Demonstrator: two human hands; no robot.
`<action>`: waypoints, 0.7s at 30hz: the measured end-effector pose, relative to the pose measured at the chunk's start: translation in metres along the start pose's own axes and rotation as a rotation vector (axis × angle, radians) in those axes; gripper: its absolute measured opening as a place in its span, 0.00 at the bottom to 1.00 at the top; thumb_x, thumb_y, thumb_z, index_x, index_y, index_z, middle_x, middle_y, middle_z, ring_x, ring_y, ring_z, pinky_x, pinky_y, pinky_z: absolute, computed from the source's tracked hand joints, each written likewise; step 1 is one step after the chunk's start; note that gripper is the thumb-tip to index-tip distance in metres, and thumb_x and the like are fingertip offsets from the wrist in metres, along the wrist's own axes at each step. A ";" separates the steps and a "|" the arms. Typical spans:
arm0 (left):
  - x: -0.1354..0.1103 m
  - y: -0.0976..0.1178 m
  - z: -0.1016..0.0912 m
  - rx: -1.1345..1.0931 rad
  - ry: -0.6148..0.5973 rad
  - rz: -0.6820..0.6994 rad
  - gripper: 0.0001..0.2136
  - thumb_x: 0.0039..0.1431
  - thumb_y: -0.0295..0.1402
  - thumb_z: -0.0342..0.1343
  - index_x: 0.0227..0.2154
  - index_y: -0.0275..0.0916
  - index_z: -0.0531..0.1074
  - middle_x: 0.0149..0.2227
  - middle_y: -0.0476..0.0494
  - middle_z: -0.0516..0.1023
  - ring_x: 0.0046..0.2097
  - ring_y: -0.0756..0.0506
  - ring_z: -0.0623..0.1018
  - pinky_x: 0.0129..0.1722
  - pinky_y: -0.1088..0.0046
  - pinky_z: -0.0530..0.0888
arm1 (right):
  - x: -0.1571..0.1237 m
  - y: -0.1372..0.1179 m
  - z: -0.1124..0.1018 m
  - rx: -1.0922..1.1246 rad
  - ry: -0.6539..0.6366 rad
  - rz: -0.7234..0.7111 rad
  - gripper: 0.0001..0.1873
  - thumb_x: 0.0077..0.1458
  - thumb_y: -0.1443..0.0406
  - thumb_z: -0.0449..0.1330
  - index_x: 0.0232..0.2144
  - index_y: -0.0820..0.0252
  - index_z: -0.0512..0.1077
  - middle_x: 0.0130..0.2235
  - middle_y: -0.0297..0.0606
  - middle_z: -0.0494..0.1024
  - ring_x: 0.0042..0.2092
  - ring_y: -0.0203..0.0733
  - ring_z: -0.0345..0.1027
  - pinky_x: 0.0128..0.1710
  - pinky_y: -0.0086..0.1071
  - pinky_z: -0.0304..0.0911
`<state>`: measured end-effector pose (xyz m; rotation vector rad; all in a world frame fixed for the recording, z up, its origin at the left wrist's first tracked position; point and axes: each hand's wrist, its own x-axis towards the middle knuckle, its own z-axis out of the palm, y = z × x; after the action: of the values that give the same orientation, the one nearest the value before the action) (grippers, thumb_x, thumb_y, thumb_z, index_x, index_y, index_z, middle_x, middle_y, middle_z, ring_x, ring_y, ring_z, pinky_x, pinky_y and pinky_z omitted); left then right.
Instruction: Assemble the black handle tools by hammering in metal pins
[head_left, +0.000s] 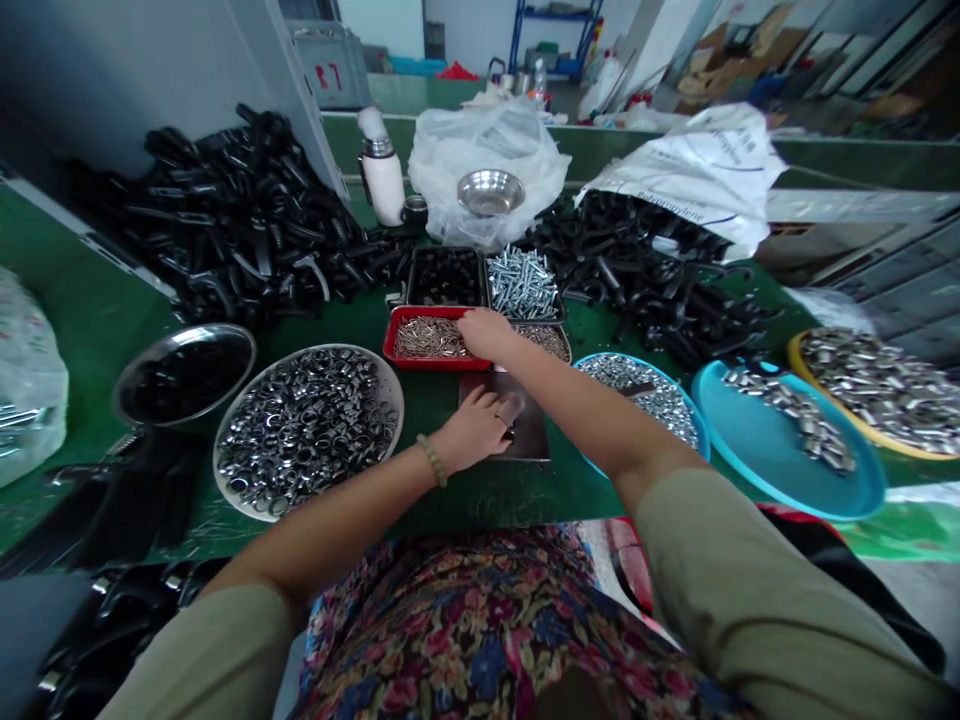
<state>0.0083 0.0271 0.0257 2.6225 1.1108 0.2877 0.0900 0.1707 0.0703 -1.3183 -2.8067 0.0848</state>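
Note:
My right hand [486, 335] rests at the edge of a red tray [390, 345] of small metal pins [429, 340], its fingers over the pins. Whether it holds any is hidden. My left hand [471, 432] lies on a dark metal plate [525, 440], beside a small greyish-tan piece [511, 408] at its fingertips. That piece may be a thumb covering or a held part; I cannot tell which. A round white plate [225, 440] heaped with steel rings [306, 430] sits to the left of my left hand.
A black tray of dark parts [445, 277] and a tray of silver bolts [523, 284] stand behind the red tray. Heaps of black plastic parts [232, 225] cover the green table [435, 500]. Blue and yellow trays of metal pieces stand at right; a steel bowl sits on a plastic bag.

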 end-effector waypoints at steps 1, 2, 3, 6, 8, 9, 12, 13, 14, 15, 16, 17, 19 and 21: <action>-0.001 0.001 0.006 0.029 0.023 0.002 0.26 0.56 0.32 0.56 0.58 0.33 0.61 0.58 0.30 0.68 0.59 0.36 0.67 0.64 0.50 0.52 | 0.006 -0.002 0.004 -0.004 -0.008 -0.009 0.12 0.56 0.74 0.52 0.35 0.71 0.77 0.42 0.58 0.78 0.46 0.51 0.72 0.47 0.39 0.63; -0.005 0.002 0.010 0.042 0.048 0.001 0.24 0.57 0.32 0.55 0.57 0.35 0.62 0.59 0.32 0.67 0.60 0.37 0.66 0.64 0.49 0.48 | 0.010 -0.003 0.008 -0.016 -0.015 -0.020 0.12 0.55 0.75 0.53 0.35 0.71 0.77 0.41 0.58 0.78 0.46 0.52 0.72 0.47 0.40 0.63; -0.009 0.002 0.013 0.043 0.073 -0.006 0.22 0.58 0.31 0.54 0.56 0.38 0.63 0.60 0.35 0.67 0.60 0.38 0.65 0.65 0.48 0.45 | 0.010 -0.003 0.010 -0.025 -0.017 -0.028 0.12 0.55 0.75 0.53 0.36 0.72 0.77 0.41 0.59 0.78 0.45 0.53 0.72 0.47 0.40 0.63; -0.021 0.004 0.014 -0.004 0.157 -0.063 0.19 0.58 0.31 0.54 0.53 0.44 0.66 0.60 0.41 0.67 0.60 0.39 0.64 0.64 0.44 0.38 | 0.002 0.000 0.010 -0.036 -0.006 -0.031 0.14 0.57 0.74 0.51 0.40 0.73 0.75 0.42 0.58 0.78 0.45 0.53 0.72 0.46 0.41 0.63; -0.024 0.005 0.013 -0.061 0.193 -0.118 0.20 0.56 0.31 0.55 0.52 0.46 0.66 0.58 0.42 0.69 0.60 0.39 0.65 0.64 0.44 0.38 | -0.010 0.005 0.007 -0.010 0.030 -0.022 0.16 0.58 0.74 0.50 0.46 0.72 0.72 0.44 0.55 0.78 0.47 0.51 0.71 0.47 0.39 0.62; -0.024 0.005 0.012 -0.092 0.201 -0.143 0.21 0.55 0.32 0.56 0.53 0.45 0.66 0.57 0.42 0.70 0.59 0.39 0.65 0.64 0.46 0.41 | -0.016 0.007 0.005 0.028 0.056 -0.015 0.17 0.59 0.73 0.50 0.48 0.70 0.71 0.45 0.52 0.78 0.47 0.49 0.71 0.47 0.37 0.62; -0.020 0.006 0.014 -0.167 0.202 -0.205 0.23 0.52 0.33 0.56 0.53 0.42 0.63 0.53 0.40 0.72 0.57 0.39 0.67 0.60 0.52 0.53 | -0.035 0.014 0.006 0.205 0.121 0.016 0.14 0.59 0.72 0.51 0.45 0.65 0.72 0.43 0.44 0.78 0.44 0.43 0.71 0.45 0.32 0.61; -0.018 0.006 0.015 -0.180 0.202 -0.221 0.24 0.52 0.33 0.56 0.53 0.41 0.63 0.52 0.39 0.72 0.56 0.38 0.67 0.58 0.54 0.55 | -0.039 0.016 0.007 0.259 0.131 0.036 0.13 0.59 0.72 0.52 0.44 0.65 0.73 0.41 0.43 0.79 0.42 0.41 0.71 0.44 0.31 0.61; -0.017 0.006 0.016 -0.187 0.202 -0.233 0.25 0.51 0.33 0.56 0.53 0.40 0.62 0.52 0.39 0.72 0.56 0.38 0.68 0.57 0.55 0.56 | -0.042 0.017 0.008 0.295 0.134 0.058 0.12 0.59 0.72 0.52 0.42 0.64 0.73 0.39 0.41 0.79 0.41 0.41 0.71 0.43 0.31 0.61; -0.016 0.006 0.017 -0.189 0.204 -0.240 0.25 0.51 0.33 0.56 0.53 0.40 0.62 0.52 0.38 0.72 0.55 0.38 0.68 0.56 0.55 0.57 | -0.044 0.018 0.009 0.323 0.136 0.076 0.11 0.59 0.72 0.53 0.41 0.64 0.73 0.38 0.41 0.79 0.40 0.40 0.71 0.43 0.30 0.61; -0.016 0.005 0.019 -0.189 0.208 -0.246 0.25 0.51 0.33 0.56 0.53 0.40 0.62 0.53 0.38 0.72 0.56 0.38 0.68 0.56 0.55 0.56 | -0.045 0.019 0.010 0.346 0.142 0.085 0.11 0.59 0.71 0.53 0.40 0.64 0.73 0.37 0.40 0.78 0.39 0.40 0.70 0.42 0.30 0.60; -0.016 0.005 0.020 -0.190 0.212 -0.248 0.25 0.51 0.33 0.55 0.53 0.40 0.61 0.53 0.38 0.71 0.56 0.38 0.67 0.56 0.55 0.56 | -0.048 0.019 0.010 0.369 0.155 0.085 0.10 0.58 0.71 0.54 0.39 0.64 0.74 0.37 0.40 0.78 0.40 0.40 0.70 0.43 0.30 0.60; -0.016 0.004 0.021 -0.198 0.220 -0.249 0.25 0.51 0.33 0.55 0.54 0.39 0.60 0.54 0.38 0.71 0.57 0.38 0.67 0.56 0.56 0.55 | -0.058 0.018 0.009 0.425 0.202 0.072 0.07 0.58 0.71 0.55 0.36 0.64 0.74 0.38 0.40 0.78 0.42 0.39 0.69 0.45 0.30 0.59; -0.017 0.004 0.021 -0.209 0.229 -0.251 0.26 0.50 0.33 0.56 0.54 0.39 0.60 0.53 0.37 0.71 0.56 0.38 0.67 0.55 0.57 0.55 | -0.078 0.015 0.009 0.502 0.249 0.095 0.05 0.58 0.69 0.57 0.33 0.63 0.73 0.38 0.40 0.77 0.42 0.39 0.68 0.45 0.30 0.59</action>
<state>0.0054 0.0087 0.0058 2.2813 1.3846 0.6251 0.1509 0.1199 0.0598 -1.2318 -2.3037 0.5464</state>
